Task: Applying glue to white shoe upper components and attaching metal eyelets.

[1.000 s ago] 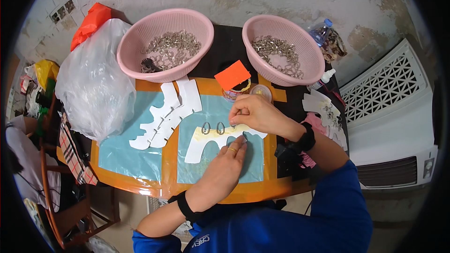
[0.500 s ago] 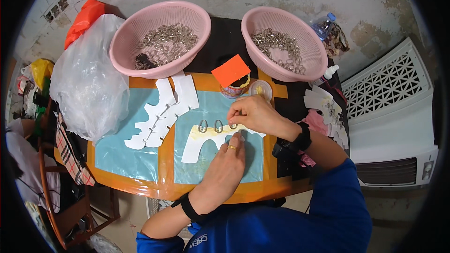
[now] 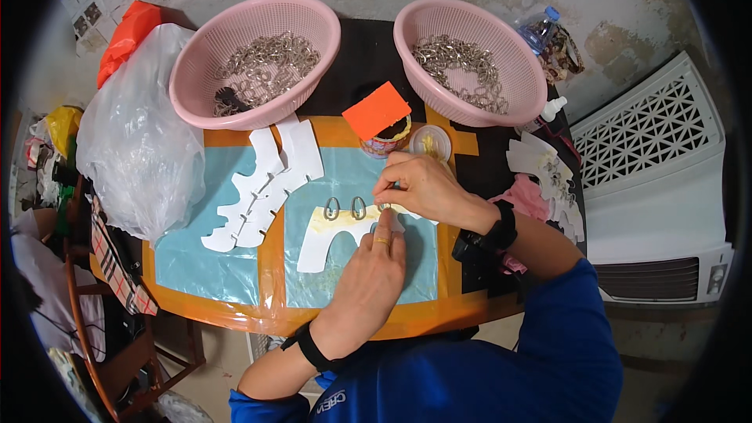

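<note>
A white arched cut-out piece (image 3: pixel 316 251), its upper edge smeared yellowish, lies on the blue sheet (image 3: pixel 419 286). Two oval metal rings (image 3: pixel 358 207) rest along that smeared edge. Farther right, my right hand (image 3: pixel 429 189) pinches a third metal ring (image 3: pixel 383 206) at the same edge, its fingertips mostly covering it. My left hand (image 3: pixel 368 274) reaches in from below with the index finger stretched out, its tip touching the piece just below that ring. Beyond my right hand stand a tub of yellowish paste (image 3: pixel 429 141) and a jar (image 3: pixel 384 146) with an orange card (image 3: pixel 377 111) on top.
Two pink baskets (image 3: pixel 180 94) (image 3: pixel 540 102) holding many metal rings stand at the back. Stacked white cut-outs (image 3: pixel 301 153) lie left of centre, more cut-outs (image 3: pixel 540 164) at right beside a pink cloth (image 3: pixel 523 197). A plastic bag (image 3: pixel 141 141) bulges at far left.
My left index fingertip has moved up closer to the ring in my right hand. My right hand still pinches the ring at nearly the same spot. The whole view has shifted slightly.
</note>
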Motion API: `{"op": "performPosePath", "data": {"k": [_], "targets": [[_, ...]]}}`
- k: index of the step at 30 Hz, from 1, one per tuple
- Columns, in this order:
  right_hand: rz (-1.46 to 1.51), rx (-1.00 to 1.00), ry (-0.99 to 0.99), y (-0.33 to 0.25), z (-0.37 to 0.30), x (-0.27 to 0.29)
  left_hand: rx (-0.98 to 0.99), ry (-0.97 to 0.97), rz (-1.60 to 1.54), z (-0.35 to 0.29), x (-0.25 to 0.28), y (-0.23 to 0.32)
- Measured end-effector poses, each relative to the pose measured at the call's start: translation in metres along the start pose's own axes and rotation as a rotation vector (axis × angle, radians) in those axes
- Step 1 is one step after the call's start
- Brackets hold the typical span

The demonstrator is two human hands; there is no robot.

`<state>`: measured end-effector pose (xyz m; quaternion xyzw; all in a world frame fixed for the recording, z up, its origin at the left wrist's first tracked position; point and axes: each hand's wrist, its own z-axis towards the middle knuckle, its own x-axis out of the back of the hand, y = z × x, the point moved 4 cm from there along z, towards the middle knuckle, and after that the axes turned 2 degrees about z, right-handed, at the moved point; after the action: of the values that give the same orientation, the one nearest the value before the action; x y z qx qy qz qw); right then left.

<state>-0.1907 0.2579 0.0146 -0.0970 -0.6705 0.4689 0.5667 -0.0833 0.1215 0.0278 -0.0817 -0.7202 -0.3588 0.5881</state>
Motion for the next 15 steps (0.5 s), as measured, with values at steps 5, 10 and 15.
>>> {"op": "performPosePath", "data": {"k": [5,10,15], "targets": [[-0.058,0.099,0.035,0.002,-0.002,0.0,-0.007,0.012,0.054,0.001,-0.005,0.001],[-0.216,0.154,0.053,-0.011,-0.008,0.001,-0.003,0.01,0.045,0.001,-0.004,0.001],[-0.229,0.136,0.038,-0.013,-0.007,-0.001,-0.011,0.041,0.018,0.0,-0.004,0.0]]}}
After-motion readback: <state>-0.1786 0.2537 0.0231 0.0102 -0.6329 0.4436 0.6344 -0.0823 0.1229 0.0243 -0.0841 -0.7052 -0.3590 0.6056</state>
